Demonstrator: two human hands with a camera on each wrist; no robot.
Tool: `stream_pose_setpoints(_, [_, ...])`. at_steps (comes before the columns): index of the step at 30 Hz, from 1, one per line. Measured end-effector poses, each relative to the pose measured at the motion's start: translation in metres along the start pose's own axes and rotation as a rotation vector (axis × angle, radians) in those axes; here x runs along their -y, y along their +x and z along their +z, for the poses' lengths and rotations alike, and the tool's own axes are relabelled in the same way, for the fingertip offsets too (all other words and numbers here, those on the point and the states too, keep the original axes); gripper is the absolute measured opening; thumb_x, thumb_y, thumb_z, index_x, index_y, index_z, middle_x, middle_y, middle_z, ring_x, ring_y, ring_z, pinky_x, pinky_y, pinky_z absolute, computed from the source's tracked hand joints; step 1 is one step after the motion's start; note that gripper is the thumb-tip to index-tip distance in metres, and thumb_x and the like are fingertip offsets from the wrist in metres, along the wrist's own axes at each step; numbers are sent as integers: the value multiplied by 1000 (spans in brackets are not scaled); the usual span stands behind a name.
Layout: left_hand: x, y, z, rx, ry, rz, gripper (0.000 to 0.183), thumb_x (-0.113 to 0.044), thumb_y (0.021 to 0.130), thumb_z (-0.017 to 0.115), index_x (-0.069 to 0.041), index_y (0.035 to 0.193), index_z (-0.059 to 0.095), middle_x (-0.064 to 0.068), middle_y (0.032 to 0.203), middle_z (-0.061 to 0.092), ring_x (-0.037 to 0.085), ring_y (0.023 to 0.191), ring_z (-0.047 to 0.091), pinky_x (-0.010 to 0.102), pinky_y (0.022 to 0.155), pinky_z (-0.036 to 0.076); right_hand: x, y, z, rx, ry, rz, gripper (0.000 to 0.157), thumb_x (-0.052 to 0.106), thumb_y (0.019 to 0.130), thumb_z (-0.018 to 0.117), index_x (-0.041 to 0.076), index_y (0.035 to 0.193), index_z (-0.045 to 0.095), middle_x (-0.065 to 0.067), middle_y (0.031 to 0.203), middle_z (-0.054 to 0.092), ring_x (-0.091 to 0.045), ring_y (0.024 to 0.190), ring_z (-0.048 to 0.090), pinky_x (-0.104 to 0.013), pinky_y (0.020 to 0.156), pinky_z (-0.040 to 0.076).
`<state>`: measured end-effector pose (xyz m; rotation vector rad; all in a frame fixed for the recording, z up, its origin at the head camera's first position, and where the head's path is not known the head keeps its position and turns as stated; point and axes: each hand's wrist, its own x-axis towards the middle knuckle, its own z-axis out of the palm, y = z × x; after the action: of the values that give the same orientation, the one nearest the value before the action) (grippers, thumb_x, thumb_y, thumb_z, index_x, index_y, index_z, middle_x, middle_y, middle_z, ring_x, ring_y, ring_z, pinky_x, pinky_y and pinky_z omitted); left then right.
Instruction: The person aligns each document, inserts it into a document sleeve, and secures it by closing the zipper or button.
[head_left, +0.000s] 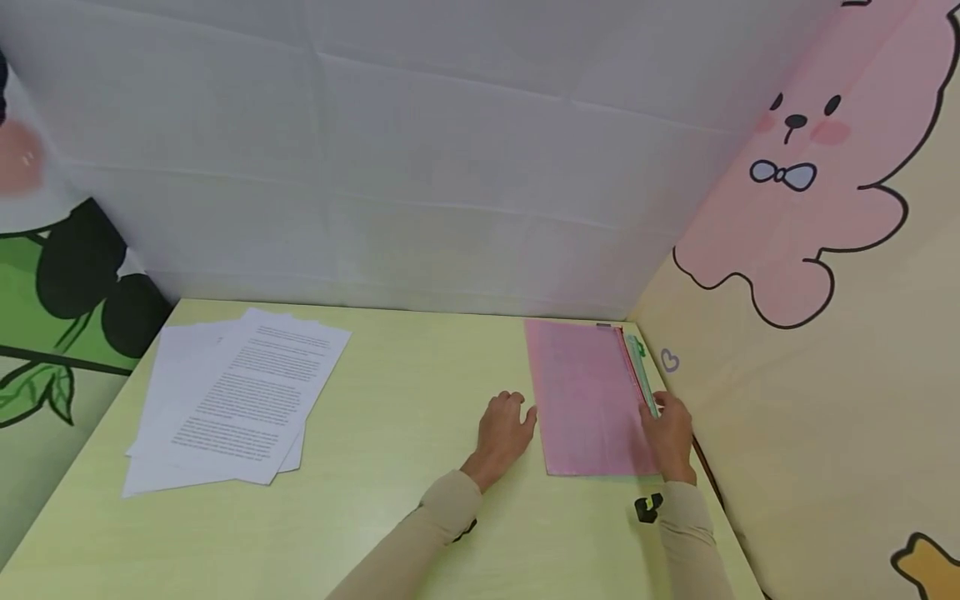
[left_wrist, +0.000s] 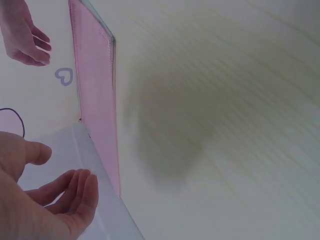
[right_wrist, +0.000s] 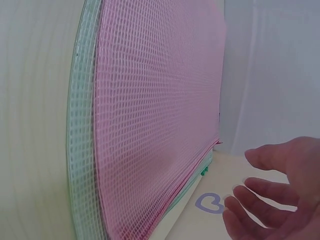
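Observation:
A pink mesh zip pouch point(head_left: 585, 400) lies flat at the right side of the table. Under it is a pale green mesh pouch point(head_left: 637, 367), which sticks out along the right edge and, in the right wrist view, along the near edge too. Just left of the pink pouch, my left hand point(head_left: 501, 437) hovers with fingers loosely bent and nothing in them. My right hand point(head_left: 670, 429) is at the pouches' right edge; the right wrist view shows its fingers point(right_wrist: 265, 200) relaxed and apart from the mesh, with a gap between thumb and fingers.
Overlapping printed white sheets point(head_left: 240, 392) lie on the left of the pale yellow table point(head_left: 405, 392). A white cloth wall point(head_left: 450, 167) stands along the back. The right wall point(head_left: 810, 400), with cartoon pictures, rises close beside my right hand.

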<state>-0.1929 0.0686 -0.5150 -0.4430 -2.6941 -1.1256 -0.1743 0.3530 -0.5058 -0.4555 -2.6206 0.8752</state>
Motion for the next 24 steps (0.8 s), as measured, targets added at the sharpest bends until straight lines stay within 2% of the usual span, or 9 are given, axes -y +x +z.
stream_pose_setpoints(8, [-5, -8, 18, 22, -36, -23, 20, -10, 94, 72, 9, 99, 72, 17, 88, 67, 34, 85, 64, 41, 77, 55, -10, -1, -6, 38, -20, 5, 37, 3, 96, 65, -18, 125, 57, -40, 122, 58, -53, 109, 58, -63, 91, 47])
stream_pose_setpoints(16, [-5, -11, 29, 36, -42, -28, 16, -4, 90, 74, 11, 95, 72, 16, 82, 65, 33, 82, 65, 41, 76, 54, -21, -2, -5, 53, -61, 35, 36, 2, 95, 65, -19, 124, 58, -39, 120, 60, -52, 106, 59, -62, 90, 48])
stream_pose_setpoints(19, [-4, -12, 32, 22, -53, -9, 12, -1, 87, 75, 9, 83, 69, 14, 74, 61, 30, 75, 62, 39, 70, 52, -23, -3, -6, 63, -75, 41, 35, 1, 95, 64, -19, 123, 58, -39, 120, 60, -52, 106, 60, -62, 90, 48])
stream_pose_setpoints(22, [-5, -13, 36, 15, -79, 7, 19, 2, 85, 75, 6, 71, 63, 10, 66, 56, 25, 67, 56, 36, 63, 47, -25, -4, -7, 78, -88, 39, 34, 0, 94, 63, -19, 121, 58, -40, 118, 60, -53, 106, 59, -63, 89, 48])
stream_pose_setpoints(24, [-5, -14, 39, 20, -103, 4, 22, 3, 84, 75, 4, 68, 60, 9, 64, 54, 24, 65, 53, 35, 61, 45, -26, -4, -7, 93, -95, 41, 33, -1, 94, 61, -20, 120, 59, -40, 117, 60, -54, 106, 59, -64, 89, 47])
